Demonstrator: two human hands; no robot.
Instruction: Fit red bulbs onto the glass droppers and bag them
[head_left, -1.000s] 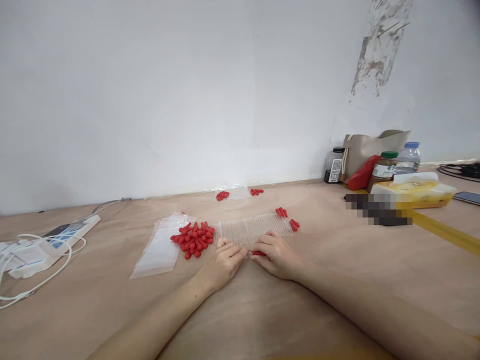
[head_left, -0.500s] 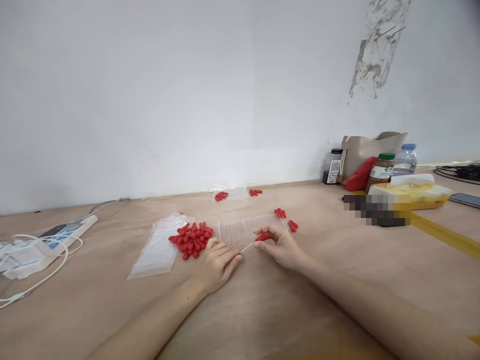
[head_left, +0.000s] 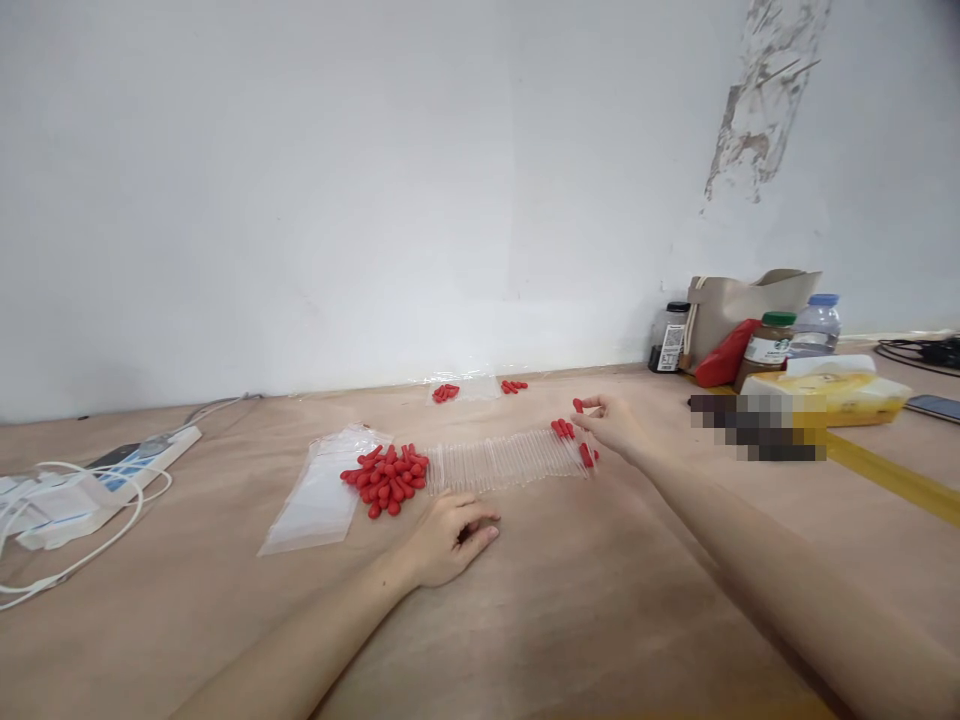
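My right hand point(head_left: 609, 422) pinches a dropper point(head_left: 577, 406) by its red rubber bulb at the right end of the row. Its clear tube is hard to make out. Just below it lie several red-bulbed droppers point(head_left: 562, 429), with two or so more bulbs point(head_left: 587, 455) nearer me. A long row of clear glass tubes point(head_left: 491, 462) runs left from there, side by side. My left hand point(head_left: 450, 538) rests on the table in front of the row, fingers loosely curved, thumb apart, holding nothing. Beside it is a heap of loose red rubber bulbs point(head_left: 386, 478).
Clear plastic bags point(head_left: 307, 505) lie left of the heap. Small red groups point(head_left: 446, 393) sit by the wall. At left is a power strip point(head_left: 112, 495) with white cables. A tissue pack point(head_left: 832, 392), jar point(head_left: 769, 345), bottles and a grey bag point(head_left: 731, 310) stand at right.
My right hand has moved right and away from me with the dropper, to the end of the row. The left hand has let go of the tube and its thumb and fingers have parted.
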